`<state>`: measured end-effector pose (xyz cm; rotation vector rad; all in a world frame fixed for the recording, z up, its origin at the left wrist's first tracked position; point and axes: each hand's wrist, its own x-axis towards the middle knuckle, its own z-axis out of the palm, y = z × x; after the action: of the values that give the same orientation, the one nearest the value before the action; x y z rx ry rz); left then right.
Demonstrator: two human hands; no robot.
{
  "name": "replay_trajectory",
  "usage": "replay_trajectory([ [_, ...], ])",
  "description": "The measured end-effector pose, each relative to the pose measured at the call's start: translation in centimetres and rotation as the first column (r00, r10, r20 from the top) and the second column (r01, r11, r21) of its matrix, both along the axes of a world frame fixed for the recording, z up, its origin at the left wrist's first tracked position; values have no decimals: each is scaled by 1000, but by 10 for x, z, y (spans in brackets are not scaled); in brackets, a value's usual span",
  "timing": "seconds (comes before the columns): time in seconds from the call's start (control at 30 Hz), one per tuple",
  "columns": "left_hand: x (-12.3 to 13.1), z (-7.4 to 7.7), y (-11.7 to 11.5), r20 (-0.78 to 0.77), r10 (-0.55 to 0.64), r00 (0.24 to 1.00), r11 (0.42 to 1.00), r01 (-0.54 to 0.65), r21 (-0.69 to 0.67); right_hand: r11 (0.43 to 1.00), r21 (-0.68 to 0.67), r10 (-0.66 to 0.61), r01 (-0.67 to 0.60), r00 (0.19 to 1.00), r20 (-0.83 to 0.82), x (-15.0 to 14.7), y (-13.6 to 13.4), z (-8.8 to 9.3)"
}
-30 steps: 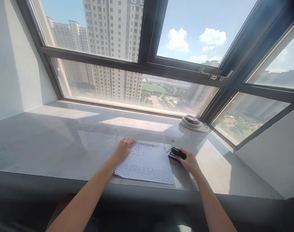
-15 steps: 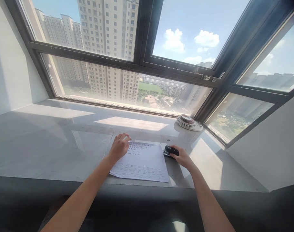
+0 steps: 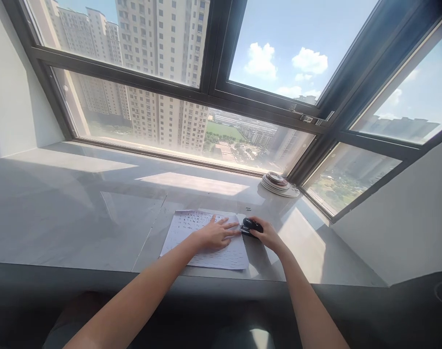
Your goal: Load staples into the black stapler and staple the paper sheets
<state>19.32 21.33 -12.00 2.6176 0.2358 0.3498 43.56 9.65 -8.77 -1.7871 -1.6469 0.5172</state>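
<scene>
A stack of written paper sheets (image 3: 191, 228) lies on the pale stone windowsill in front of me. My left hand (image 3: 218, 233) rests flat across the right half of the sheets, fingers spread towards their right edge. At that edge sits a black stapler (image 3: 253, 225), its front end against the paper. My right hand (image 3: 268, 235) grips the stapler from the right, thumb and fingers wrapped round its body. Whether the paper lies between its jaws I cannot tell.
A stack of round plates or lids (image 3: 279, 184) stands in the far right corner of the sill (image 3: 78, 218), by the window frame. Two small dark bits (image 3: 248, 209), possibly staple strips, lie behind the stapler. A white wall (image 3: 391, 223) bounds the right side.
My left hand has moved right from the upper left corner of the sheets and flattened onto them. My right hand still holds the stapler at their right edge. The view has shifted slightly.
</scene>
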Motion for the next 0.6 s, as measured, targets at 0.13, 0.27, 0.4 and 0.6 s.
replay_trajectory([
  [0.13,3,0,2,1,14,1000,1000,-14,-23,1000,-4,-14,14,1000,5,-4,1,4],
  [0.27,6,-3,4,19,2,1000,1000,-2,-12,997,25,-73,71,994,77,-4,9,1],
  [0.4,2,-2,3,32,-31,999,999,30,14,982,22,-189,188,961,202,-1,24,-5],
  [0.6,-4,0,0,66,-10,998,1000,10,-1,977,-7,-185,211,870,457,-2,43,-10],
])
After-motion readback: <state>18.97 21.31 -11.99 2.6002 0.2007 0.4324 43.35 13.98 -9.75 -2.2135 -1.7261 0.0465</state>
